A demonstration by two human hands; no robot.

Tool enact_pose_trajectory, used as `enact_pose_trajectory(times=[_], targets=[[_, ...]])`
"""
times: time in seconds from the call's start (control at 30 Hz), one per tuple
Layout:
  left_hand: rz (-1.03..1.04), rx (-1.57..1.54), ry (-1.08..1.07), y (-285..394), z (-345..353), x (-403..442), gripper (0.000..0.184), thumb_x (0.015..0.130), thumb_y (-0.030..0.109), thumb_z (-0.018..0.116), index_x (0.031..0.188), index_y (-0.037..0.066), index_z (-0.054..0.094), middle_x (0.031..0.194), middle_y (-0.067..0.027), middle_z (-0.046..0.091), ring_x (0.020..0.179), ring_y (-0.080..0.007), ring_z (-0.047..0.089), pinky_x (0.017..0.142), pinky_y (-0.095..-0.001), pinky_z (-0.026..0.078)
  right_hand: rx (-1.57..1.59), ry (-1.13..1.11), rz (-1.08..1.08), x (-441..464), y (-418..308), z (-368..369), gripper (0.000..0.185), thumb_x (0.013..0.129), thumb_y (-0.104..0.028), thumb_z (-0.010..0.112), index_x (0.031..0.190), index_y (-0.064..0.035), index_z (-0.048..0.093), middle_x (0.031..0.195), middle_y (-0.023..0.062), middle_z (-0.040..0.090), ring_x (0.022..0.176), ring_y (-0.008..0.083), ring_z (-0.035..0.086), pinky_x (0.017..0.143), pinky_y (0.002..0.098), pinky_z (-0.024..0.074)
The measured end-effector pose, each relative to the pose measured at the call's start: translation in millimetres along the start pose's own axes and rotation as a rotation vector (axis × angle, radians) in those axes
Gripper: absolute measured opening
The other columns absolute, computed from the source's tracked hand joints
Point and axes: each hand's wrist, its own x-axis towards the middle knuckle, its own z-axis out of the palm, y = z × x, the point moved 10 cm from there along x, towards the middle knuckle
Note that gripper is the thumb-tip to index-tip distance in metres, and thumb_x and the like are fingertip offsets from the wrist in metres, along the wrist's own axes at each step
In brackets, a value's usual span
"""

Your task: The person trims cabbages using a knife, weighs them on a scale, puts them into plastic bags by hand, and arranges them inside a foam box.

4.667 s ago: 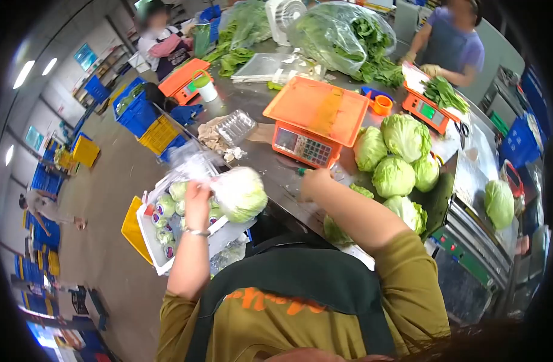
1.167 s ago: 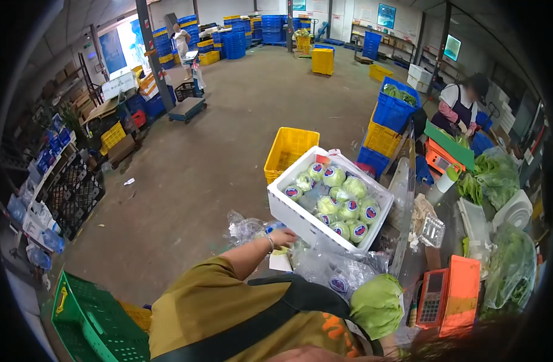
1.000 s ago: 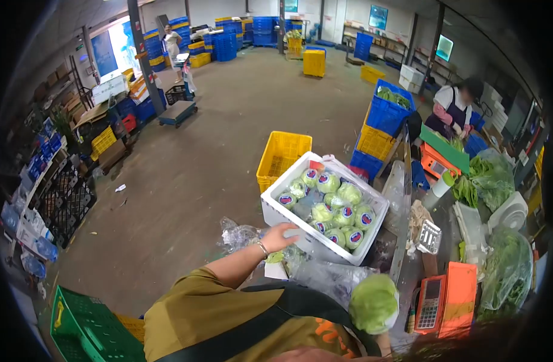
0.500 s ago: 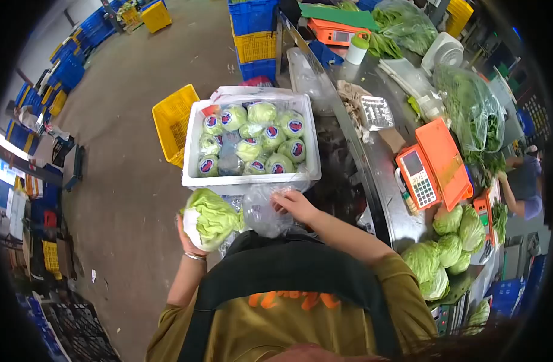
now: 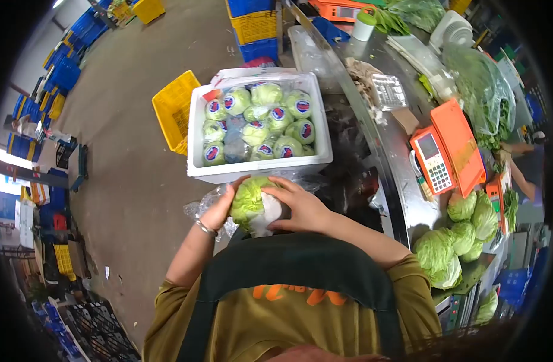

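Observation:
Between my two hands, just in front of my apron, is a head of lettuce (image 5: 247,202) with a white patch, perhaps paper, on its right lower side. My left hand (image 5: 219,210) cups its left side. From the right, my right hand (image 5: 305,208) has its fingers and thumb spread around the white part. Crumpled clear plastic (image 5: 205,202) shows beside my left wrist and below the foam box; how it lies behind the lettuce is hidden. Beyond my hands, a white foam box (image 5: 258,171) holds several wrapped lettuce heads (image 5: 255,133) with round blue-and-red labels.
A yellow crate (image 5: 171,111) stands left of the foam box, and stacked crates (image 5: 252,27) rise behind it. On the metal counter to the right are an orange scale (image 5: 433,160) and several unwrapped lettuces (image 5: 454,241). Another person's arm (image 5: 521,175) reaches in at far right.
My left hand has brought the lettuce rightward to my middle, and its white patch now faces right. My right hand has left the clear plastic bag and taken hold of the lettuce.

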Motion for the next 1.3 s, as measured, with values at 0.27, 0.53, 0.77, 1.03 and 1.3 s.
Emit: enact_pose_trajectory(times=[0.27,0.53,0.77,1.03,1.3], targets=[[-0.101,-0.087,0.042,-55.8,1.6,33.7,0.064,0.089,0.049,0.046,0.127,-0.002,0.036,0.123,-0.0138,0.048,0.113,-0.0212,0.049,0.095,-0.0349,0.040,-0.136,0.104,-0.115,-48.5,12.7,-11.1,0.052,0.071,-0.025,0.070,0.119,-0.0135,0.053,0.124,0.0066,0.049,0.109,0.0291,0.050,0.088,0.0361,0.0457],[-0.115,-0.102,-0.003,-49.6,37.3,45.7,0.050,0.090,0.035,0.051,0.123,-0.002,0.042,0.115,-0.0135,0.054,0.104,-0.0191,0.054,0.088,-0.0324,0.045,0.043,0.123,-0.190,-60.2,16.4,-23.7,0.031,0.076,-0.009,0.063,0.106,-0.0129,0.059,0.100,0.0083,0.054,0.084,0.0282,0.057,0.069,0.0366,0.0480],[-0.126,-0.066,0.042,-46.0,45.1,38.2,0.047,0.092,0.033,0.047,0.125,-0.001,0.042,0.117,-0.0129,0.053,0.106,-0.0197,0.054,0.091,-0.0338,0.043,0.228,0.349,-0.184,-46.9,35.2,-51.5,0.028,0.073,0.006,0.054,0.095,-0.0087,0.060,0.088,0.0112,0.052,0.077,0.0276,0.054,0.065,0.0341,0.0450],[-0.074,-0.673,0.131,-91.8,3.7,9.2,0.048,0.094,0.033,0.036,0.127,-0.002,0.042,0.127,-0.0191,0.049,0.115,-0.0313,0.049,0.100,-0.0429,0.038,-0.134,0.348,0.181,-55.2,68.7,-83.6,0.039,0.079,-0.013,0.064,0.114,-0.0074,0.050,0.125,0.0133,0.044,0.094,0.0290,0.060,0.075,0.0384,0.0494],[0.104,-0.691,0.041,-67.9,19.0,-12.9,0.063,0.090,0.050,0.034,0.133,0.004,0.036,0.135,-0.0172,0.039,0.123,-0.0351,0.039,0.103,-0.0502,0.029,-0.781,0.492,0.962,-218.0,163.3,-216.3,0.034,0.077,-0.022,0.064,0.105,-0.0043,0.056,0.108,0.0146,0.056,0.097,0.0315,0.058,0.078,0.0398,0.0490]])
